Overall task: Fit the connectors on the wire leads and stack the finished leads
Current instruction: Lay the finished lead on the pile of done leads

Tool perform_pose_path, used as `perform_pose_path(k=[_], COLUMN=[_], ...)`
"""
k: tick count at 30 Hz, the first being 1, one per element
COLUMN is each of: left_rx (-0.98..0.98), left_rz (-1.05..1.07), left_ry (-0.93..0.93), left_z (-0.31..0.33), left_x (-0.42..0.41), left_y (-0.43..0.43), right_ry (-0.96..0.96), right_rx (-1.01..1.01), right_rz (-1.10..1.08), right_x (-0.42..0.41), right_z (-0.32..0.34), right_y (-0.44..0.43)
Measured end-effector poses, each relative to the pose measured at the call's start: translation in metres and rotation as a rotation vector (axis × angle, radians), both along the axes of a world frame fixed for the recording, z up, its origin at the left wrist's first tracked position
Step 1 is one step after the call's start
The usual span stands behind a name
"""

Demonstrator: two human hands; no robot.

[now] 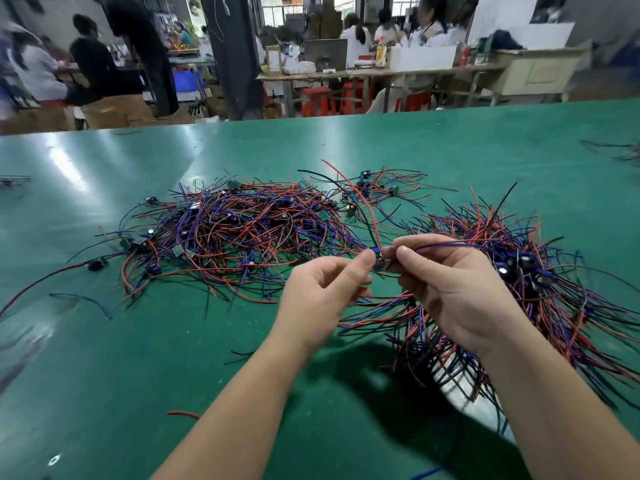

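Left grip [325, 289] pinches a small connector [378, 261] while right grip [446, 282] pinches, seemingly, its purple wire [450, 244].

The left forearm [235, 403] and right forearm [540, 410] converge toward a connector [378, 260]. The left hand [322, 296] pinches it from the left, other fingers curled; the right hand [453, 289] pinches its purple wire [446, 244] just right of it.

No legible text showing anywhere. Markings on boards [322, 215] in wire pile [242, 230] too small, not resolving. Packet [273, 58] and white boxes [426, 58] on far bench [346, 75] blurring out, nothing reading on them.
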State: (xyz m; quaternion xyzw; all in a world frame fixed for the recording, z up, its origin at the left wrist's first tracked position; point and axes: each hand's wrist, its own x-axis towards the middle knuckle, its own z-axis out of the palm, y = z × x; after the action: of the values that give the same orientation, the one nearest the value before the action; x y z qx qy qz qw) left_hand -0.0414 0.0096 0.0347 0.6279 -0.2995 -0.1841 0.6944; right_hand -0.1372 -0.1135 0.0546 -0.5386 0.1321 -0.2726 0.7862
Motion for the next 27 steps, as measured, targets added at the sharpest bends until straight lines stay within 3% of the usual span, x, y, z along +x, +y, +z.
perform_pose_path(k=[2,5,8,11,13,15,18,22,27], left_rx=[-0.029,-0.108,-0.182,-0.232,-0.272,-0.277,-0.148,-0.041,0.072], left_rz=[-0.121,-0.138,-0.141,-0.136,-0.138,-0.133,-0.149,-0.305,-0.386], left_ry=[0.175,0.315,0.479,0.571,0.599,0.59,0.422,0.232,0.171], left_z=[0.001,0.001,0.004,0.006,0.006,0.006,0.006,0.005,0.006], left_x=[-0.003,-0.003,0.001,0.003,0.004,0.005,0.002,-0.007,-0.008], left_y=[-0.001,-0.002,-0.001,0.0,0.0,0.001,0.002,0.002,0.005], right_ry=[-0.003,-0.027,-0.018,0.087,0.173,0.213,0.192,0.141,0.166], right_rx=[-0.103,-0.31,-0.644,-0.929,-0.982,-0.92,-0.638,-0.196,-0.07], right_rz=[-0.005,0.015,0.083,0.182,0.209,0.139,-0.059,0.1,0.139], right_x=[0.0,-0.001,-0.003,-0.003,-0.003,-0.004,-0.002,-0.001,-0.003], right_z=[-0.002,-0.003,-0.004,-0.007,-0.007,-0.006,-0.006,-0.005,-0.001], right_y=[0.001,0.002,0.004,0.006,0.006,0.004,-0.002,-0.002,-0.008])
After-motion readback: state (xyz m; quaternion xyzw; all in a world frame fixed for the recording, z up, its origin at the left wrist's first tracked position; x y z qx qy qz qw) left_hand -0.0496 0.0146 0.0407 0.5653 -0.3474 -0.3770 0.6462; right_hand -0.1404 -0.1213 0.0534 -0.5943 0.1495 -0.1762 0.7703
